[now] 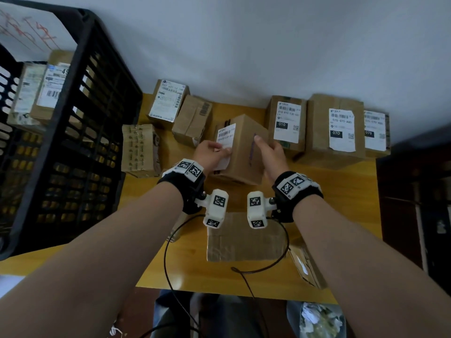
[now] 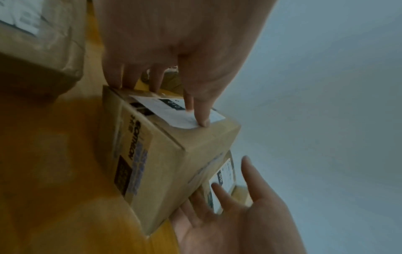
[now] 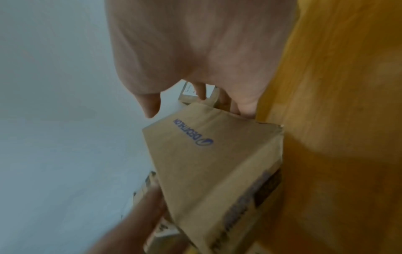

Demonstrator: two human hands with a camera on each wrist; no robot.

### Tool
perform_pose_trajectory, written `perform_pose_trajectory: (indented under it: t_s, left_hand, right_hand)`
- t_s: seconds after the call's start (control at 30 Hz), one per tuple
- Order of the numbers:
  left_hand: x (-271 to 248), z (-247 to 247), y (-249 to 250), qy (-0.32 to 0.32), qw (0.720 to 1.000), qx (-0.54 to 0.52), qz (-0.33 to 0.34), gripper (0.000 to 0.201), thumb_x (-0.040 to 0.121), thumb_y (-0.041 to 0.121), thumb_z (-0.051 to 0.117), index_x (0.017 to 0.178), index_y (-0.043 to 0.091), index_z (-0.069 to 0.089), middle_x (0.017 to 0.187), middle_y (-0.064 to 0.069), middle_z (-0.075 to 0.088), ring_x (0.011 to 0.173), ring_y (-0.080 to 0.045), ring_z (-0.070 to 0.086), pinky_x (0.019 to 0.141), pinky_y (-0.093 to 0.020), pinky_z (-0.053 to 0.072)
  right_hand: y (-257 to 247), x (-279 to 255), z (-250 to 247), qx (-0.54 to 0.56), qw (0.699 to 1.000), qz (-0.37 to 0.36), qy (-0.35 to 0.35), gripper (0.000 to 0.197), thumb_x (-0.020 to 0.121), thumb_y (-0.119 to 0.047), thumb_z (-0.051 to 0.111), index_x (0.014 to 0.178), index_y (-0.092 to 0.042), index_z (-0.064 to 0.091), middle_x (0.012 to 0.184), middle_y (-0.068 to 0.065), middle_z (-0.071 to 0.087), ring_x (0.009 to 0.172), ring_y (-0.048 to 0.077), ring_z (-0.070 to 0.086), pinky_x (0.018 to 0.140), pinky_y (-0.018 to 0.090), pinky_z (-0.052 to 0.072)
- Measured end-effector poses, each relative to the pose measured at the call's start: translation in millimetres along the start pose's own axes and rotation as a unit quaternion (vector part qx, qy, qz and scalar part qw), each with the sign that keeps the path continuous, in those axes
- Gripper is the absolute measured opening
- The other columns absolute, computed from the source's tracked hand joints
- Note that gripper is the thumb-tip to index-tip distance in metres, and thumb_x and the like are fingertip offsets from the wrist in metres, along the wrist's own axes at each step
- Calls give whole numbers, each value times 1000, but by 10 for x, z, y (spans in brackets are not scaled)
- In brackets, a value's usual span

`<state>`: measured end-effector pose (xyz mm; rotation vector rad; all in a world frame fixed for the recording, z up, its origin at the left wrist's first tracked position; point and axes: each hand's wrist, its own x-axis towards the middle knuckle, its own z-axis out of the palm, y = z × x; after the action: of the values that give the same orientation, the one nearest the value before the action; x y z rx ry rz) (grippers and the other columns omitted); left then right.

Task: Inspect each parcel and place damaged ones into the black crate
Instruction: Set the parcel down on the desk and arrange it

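Currently both hands, left hand (image 1: 211, 154) and right hand (image 1: 271, 152), clasp the tilted parcel (image 1: 240, 150), fingers flat against opposite sides. It could slip onto the tabletop (image 1: 188, 259) if that light squeeze loosens.

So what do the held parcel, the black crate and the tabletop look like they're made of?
Held parcel: brown cardboard, matt, judging by its folded flap edges and printed logo; a white paper label is stuck on it. Both hands hold it.
Black crate: probably moulded plastic, slightly glossy, with slotted lattice walls.
Tabletop: wood or wood-look laminate, yellow-orange with faint grain and a smooth sheen; which one is unclear.
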<state>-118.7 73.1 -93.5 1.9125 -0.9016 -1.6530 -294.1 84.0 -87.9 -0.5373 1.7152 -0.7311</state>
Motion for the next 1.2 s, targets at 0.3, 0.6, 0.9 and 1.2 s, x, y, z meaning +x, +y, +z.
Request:
perform_pose_trajectory:
  t_s: [0.3,0.6,0.9,1.2]
  left_hand:
    - [43,-191,65,-50,986,-151,47,50,93,-2,59,128,33,65,136,-3,66,125,-26,63,100,-51,57]
    - [125,-203,75,20,990,-134,-30,54,87,35,82,130,10,59,127,-10,65,111,-24,65,97,-49,59]
    - [57,-238,340,-21,997,-2,-70,66,85,48,82,142,23,60,129,-5,67,111,-28,65,66,-35,55]
    - [117,-266,358,-34,995,19,-90,68,85,47,83,143,23,58,128,-6,68,105,-26,68,68,-38,56]
  right_hand:
    - [-394,-241,-32,143,990,12,10,65,104,-67,30,132,-17,61,121,7,72,109,24,69,85,41,58]
    - [-403,-276,43,-88,995,-48,4,40,107,-46,44,100,-15,67,101,9,73,94,26,70,83,37,57]
    - [-734,-406,254,-480,851,-204,-59,59,110,-48,20,103,-22,72,124,18,63,134,30,48,111,50,39]
    - [-780,-280,409,-614,771,-149,-81,48,109,-39,30,155,-32,40,159,2,42,153,28,18,120,62,22]
